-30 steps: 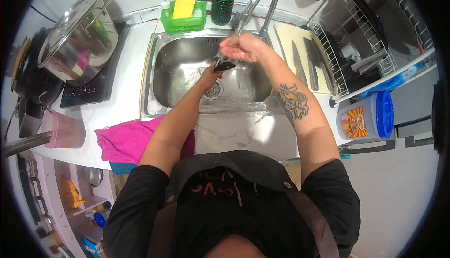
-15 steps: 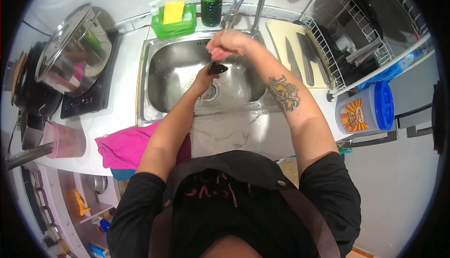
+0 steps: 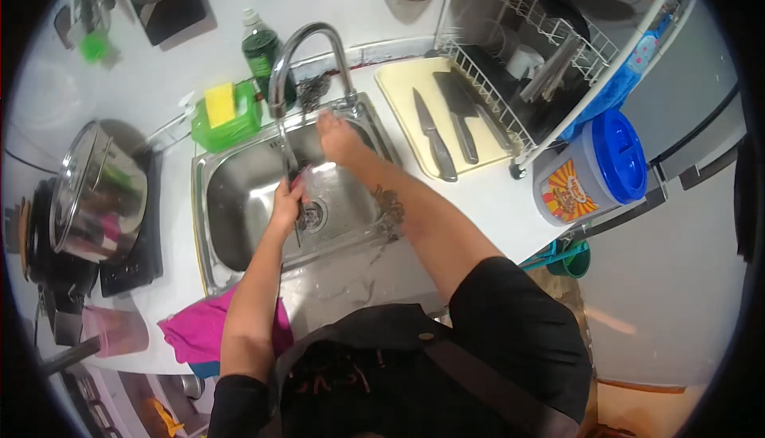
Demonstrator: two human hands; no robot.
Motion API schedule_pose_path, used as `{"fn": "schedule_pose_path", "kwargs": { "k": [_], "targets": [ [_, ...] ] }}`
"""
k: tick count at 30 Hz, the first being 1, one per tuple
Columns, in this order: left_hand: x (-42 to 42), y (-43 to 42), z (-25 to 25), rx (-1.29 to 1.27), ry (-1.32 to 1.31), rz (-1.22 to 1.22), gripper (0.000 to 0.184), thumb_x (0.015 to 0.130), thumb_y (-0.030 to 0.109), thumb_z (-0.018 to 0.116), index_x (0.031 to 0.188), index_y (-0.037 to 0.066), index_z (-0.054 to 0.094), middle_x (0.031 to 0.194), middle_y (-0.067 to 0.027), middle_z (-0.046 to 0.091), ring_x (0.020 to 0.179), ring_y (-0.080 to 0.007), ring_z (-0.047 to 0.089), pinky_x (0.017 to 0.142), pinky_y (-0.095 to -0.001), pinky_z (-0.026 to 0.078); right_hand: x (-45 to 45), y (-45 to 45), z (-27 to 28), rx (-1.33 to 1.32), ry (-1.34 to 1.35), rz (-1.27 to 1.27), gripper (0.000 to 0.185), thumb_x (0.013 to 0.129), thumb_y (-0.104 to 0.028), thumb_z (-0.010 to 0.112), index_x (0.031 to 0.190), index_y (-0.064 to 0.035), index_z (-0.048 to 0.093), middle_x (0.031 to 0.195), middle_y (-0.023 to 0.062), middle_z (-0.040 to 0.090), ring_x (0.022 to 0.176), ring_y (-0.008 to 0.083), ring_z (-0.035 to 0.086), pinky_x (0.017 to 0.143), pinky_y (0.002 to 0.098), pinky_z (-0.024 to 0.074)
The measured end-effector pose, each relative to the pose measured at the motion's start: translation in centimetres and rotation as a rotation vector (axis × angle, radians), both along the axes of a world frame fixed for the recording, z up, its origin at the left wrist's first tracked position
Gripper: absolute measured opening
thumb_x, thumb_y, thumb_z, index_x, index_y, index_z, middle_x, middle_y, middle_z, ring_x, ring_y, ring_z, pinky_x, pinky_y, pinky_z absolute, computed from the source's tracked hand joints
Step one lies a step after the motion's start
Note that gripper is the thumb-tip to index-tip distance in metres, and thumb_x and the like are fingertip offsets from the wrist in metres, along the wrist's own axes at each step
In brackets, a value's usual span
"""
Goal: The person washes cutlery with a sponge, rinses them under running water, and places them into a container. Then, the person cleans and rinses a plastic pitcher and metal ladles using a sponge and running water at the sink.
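Observation:
My left hand (image 3: pixel 288 203) is closed low over the sink (image 3: pixel 239 227), around a dark slim utensil whose kind I cannot make out. Water appears to run from the curved chrome faucet (image 3: pixel 309 30) down toward this hand. Behind the stream, my right hand (image 3: pixel 339 139) is raised near the faucet's base, fingers pointing up and loosely apart, with nothing visible in them. Whether it touches the faucet is unclear. The sink's drain (image 3: pixel 314 217) shows just right of my left hand.
A cutting board (image 3: pixel 406 91) with a knife (image 3: pixel 434 139) and a cleaver (image 3: pixel 458 111) lies right of the sink, beside a dish rack (image 3: pixel 498 99). A green caddy (image 3: pixel 231 131) with a yellow sponge (image 3: pixel 221 105), a soap bottle (image 3: pixel 261 48) and a pot (image 3: pixel 103 191) stand left.
The view has swung to the right. My right hand has drawn away from my left hand toward the faucet's base. My left hand stays over the sink, gripping the utensil.

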State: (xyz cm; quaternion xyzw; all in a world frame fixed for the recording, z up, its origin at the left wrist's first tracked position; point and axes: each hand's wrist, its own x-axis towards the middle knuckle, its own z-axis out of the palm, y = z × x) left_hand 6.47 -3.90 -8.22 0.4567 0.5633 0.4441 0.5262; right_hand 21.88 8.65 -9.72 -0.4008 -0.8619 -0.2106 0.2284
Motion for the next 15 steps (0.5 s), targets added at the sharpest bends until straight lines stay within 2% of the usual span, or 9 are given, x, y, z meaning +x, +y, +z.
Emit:
{"fn": "schedule_pose_path", "kwargs": {
  "k": [4,6,7,9,10,11,13,14,15],
  "targets": [
    [-0.4,0.4,-0.6,-0.010,-0.083,0.098,0.013,0.085,0.020,0.051,0.088,0.009,0.044,0.065,0.0009,0.047,0.055,-0.0103,0.046,0.051,-0.0235,0.039,1.6,0.0,-0.7,0.042,0.008,0.059,0.044,0.071,-0.018,0.050,0.105,0.0096,0.050,0.109,0.0212,0.051,0.101,0.0314,0.050,0.087,0.0380,0.0377],
    [-0.3,0.3,-0.1,-0.053,-0.095,0.151,0.013,0.085,0.021,0.051,0.088,0.010,0.045,0.065,0.0005,0.047,0.056,-0.0101,0.047,0.052,-0.0238,0.040,1.6,0.5,3.5,-0.557,-0.264,0.063,0.034,0.071,-0.019,0.050,0.096,0.0023,0.057,0.103,0.0190,0.054,0.095,0.0301,0.054,0.081,0.0344,0.0427],
    [-0.9,0.7,-0.9,-0.027,-0.085,0.139,0.012,0.085,0.021,0.051,0.088,0.010,0.046,0.065,0.0002,0.048,0.056,-0.0100,0.048,0.051,-0.0232,0.040,2.0,1.7,5.0,-0.723,0.078,-0.023,0.024,0.072,-0.019,0.051,0.084,-0.0021,0.061,0.090,0.0180,0.058,0.084,0.0303,0.057,0.076,0.0345,0.0447],
    [-0.6,0.3,0.1,-0.028,-0.065,0.130,0.013,0.085,0.021,0.051,0.089,0.009,0.047,0.064,0.0001,0.048,0.057,-0.0099,0.048,0.052,-0.0228,0.039,5.2,3.0,9.6,-0.563,0.804,0.030,0.024,0.072,-0.022,0.051,0.086,-0.0034,0.059,0.086,0.0175,0.059,0.081,0.0327,0.057,0.075,0.0388,0.0447],
    [-0.5,0.2,0.6,-0.028,-0.040,0.119,0.015,0.085,0.020,0.051,0.091,0.007,0.048,0.064,0.0000,0.048,0.057,-0.0098,0.047,0.053,-0.0225,0.039,7.3,3.0,13.7,-0.500,0.806,-0.121,0.019,0.073,-0.020,0.052,0.081,-0.0038,0.058,0.084,0.0156,0.059,0.081,0.0321,0.057,0.074,0.0387,0.0445],
    [-0.7,0.3,0.4,-0.033,-0.010,0.097,0.016,0.085,0.020,0.051,0.094,0.007,0.049,0.064,0.0005,0.047,0.059,-0.0095,0.047,0.053,-0.0221,0.039,9.6,5.1,14.9,-0.087,0.889,-0.090,0.015,0.074,-0.017,0.051,0.079,-0.0041,0.057,0.080,0.0147,0.058,0.077,0.0321,0.056,0.071,0.0392,0.0443],
    [-0.5,0.2,0.3,-0.016,-0.009,0.097,0.016,0.085,0.020,0.051,0.094,0.007,0.049,0.064,0.0007,0.047,0.059,-0.0092,0.047,0.053,-0.0220,0.039,14.8,7.6,17.8,0.049,1.074,-0.239,0.016,0.075,-0.017,0.049,0.079,-0.0031,0.057,0.085,0.0160,0.055,0.076,0.0327,0.054,0.068,0.0389,0.0440],
    [-0.3,0.3,0.4,0.004,-0.012,0.094,0.016,0.085,0.019,0.051,0.095,0.007,0.049,0.064,0.0008,0.048,0.059,-0.0090,0.047,0.053,-0.0219,0.039,17.7,9.3,18.5,0.171,0.842,-0.357,0.018,0.075,-0.016,0.049,0.084,-0.0024,0.057,0.088,0.0162,0.054,0.082,0.0321,0.054,0.072,0.0373,0.0443],
    [0.0,0.1,1.1,-0.054,-0.053,0.091,0.016,0.085,0.019,0.051,0.096,0.008,0.049,0.065,0.0007,0.048,0.059,-0.0083,0.047,0.053,-0.0215,0.039,19.9,10.1,18.9,0.057,0.745,-0.471,0.020,0.075,-0.015,0.049,0.089,-0.0027,0.057,0.090,0.0153,0.054,0.089,0.0311,0.053,0.076,0.0381,0.0433]
  ]
}}
